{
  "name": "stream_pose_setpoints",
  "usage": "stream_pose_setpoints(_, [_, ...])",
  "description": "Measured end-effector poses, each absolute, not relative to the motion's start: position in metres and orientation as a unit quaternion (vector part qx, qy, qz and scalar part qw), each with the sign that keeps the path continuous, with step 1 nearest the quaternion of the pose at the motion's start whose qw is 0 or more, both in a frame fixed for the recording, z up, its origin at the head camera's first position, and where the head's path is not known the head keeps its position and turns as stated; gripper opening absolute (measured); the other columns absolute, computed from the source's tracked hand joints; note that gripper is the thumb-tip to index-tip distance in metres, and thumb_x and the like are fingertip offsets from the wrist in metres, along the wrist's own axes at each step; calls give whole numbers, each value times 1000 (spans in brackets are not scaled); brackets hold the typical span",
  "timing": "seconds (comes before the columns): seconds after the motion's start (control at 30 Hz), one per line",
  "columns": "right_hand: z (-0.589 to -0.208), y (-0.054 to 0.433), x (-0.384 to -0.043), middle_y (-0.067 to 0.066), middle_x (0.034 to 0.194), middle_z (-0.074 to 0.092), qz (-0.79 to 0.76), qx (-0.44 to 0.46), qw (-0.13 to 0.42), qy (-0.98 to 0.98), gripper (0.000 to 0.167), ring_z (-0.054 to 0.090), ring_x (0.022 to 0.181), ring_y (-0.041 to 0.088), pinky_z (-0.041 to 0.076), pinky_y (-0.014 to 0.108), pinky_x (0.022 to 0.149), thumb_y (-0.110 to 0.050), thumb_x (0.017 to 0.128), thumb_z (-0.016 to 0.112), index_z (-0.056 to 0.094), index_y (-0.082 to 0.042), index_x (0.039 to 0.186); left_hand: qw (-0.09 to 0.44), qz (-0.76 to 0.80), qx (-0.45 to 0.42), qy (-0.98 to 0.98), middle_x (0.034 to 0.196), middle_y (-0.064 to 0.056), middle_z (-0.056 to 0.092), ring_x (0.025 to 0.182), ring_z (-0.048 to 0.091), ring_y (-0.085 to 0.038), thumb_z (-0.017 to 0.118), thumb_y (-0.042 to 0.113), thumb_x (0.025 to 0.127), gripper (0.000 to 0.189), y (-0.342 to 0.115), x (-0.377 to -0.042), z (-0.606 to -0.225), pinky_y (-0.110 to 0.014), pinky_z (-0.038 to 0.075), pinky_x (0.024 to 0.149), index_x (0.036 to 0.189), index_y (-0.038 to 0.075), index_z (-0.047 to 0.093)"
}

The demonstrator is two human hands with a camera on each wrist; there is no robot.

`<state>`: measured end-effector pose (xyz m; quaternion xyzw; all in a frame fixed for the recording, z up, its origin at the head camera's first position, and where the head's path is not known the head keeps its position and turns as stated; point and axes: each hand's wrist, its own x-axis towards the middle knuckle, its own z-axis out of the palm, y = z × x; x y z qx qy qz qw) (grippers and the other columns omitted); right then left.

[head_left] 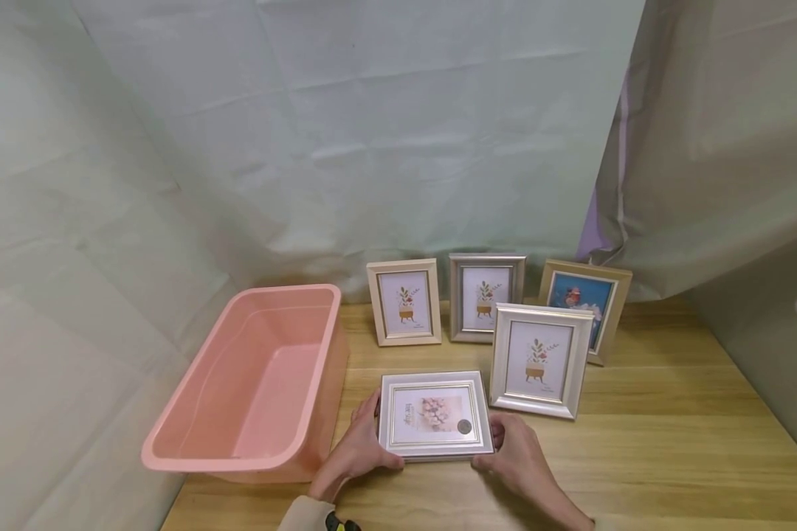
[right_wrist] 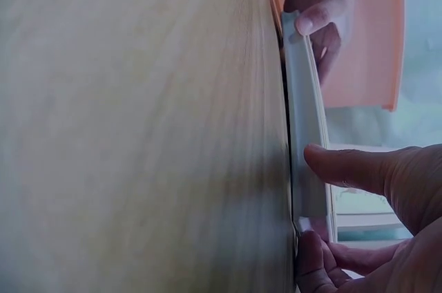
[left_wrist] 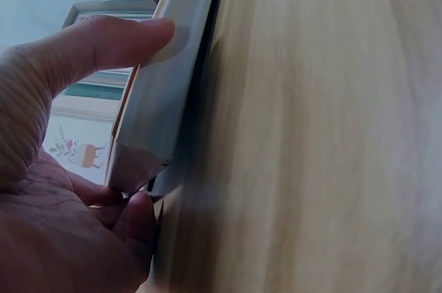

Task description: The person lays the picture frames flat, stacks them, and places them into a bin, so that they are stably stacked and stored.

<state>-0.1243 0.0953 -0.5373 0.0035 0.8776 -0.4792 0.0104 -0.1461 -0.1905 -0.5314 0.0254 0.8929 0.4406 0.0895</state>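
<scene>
A silver-white picture frame (head_left: 435, 414) lies face up in front of me, its pink flower print turned sideways. My left hand (head_left: 361, 445) grips its left end, and my right hand (head_left: 522, 457) holds the right end. In the left wrist view, the thumb (left_wrist: 131, 41) presses the frame's near side (left_wrist: 155, 99) while the fingers bend around the corner. The right wrist view has the other thumb (right_wrist: 352, 167) against the same side, with fingers curled at the corner. A dark line runs under the frame; whether it touches the table I cannot tell.
A pink plastic tub (head_left: 325, 369) stands at the left. Behind the hands stand a cream frame (head_left: 374, 302), a grey frame (head_left: 456, 299), a gold-brown frame (head_left: 614, 310) and a silver-white frame (head_left: 574, 361). The wooden table (head_left: 671, 413) meets hanging cloth (head_left: 372, 147) at the back.
</scene>
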Motion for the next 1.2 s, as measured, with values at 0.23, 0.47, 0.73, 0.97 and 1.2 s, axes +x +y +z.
stream_pose_setpoints(0.23, [-538,95,-125,2,88,72,-476,-1,13,879,59,64,80,11,54,22,73,4,57,98,76,4,111,93,450,24,888,170,-35,31,157,27,-57,102,2,53,136,-191,-147,-532,-73,29,128,167,-6,29])
stream_pose_setpoints(0.47, [-536,95,-125,3,92,73,-465,-7,17,885,59,63,84,12,54,22,75,3,61,97,76,5,116,93,456,23,885,170,-35,29,156,27,-57,101,1,55,132,-192,-147,-533,-74,30,127,166,-7,29])
stream_pose_setpoints(0.73, [-499,122,-121,17,109,72,-454,-40,-69,887,64,73,90,25,64,29,77,4,72,94,71,6,131,94,459,25,883,171,-34,29,156,27,-56,101,2,57,132,-193,-147,-535,-74,30,127,167,-5,29])
stream_pose_setpoints(0.97, [-454,171,-135,20,108,69,-364,-111,-249,891,63,73,81,34,64,35,69,10,69,93,74,2,128,91,467,20,879,171,-31,31,158,25,-55,100,2,56,130,-194,-146,-533,-74,27,128,167,-4,32])
stream_pose_setpoints(1.2, [-423,224,-166,28,122,64,-274,-171,-312,894,74,70,85,35,62,38,69,15,64,95,72,-1,132,95,468,20,879,170,-31,31,157,26,-54,100,2,57,129,-192,-146,-533,-73,27,128,166,-5,33])
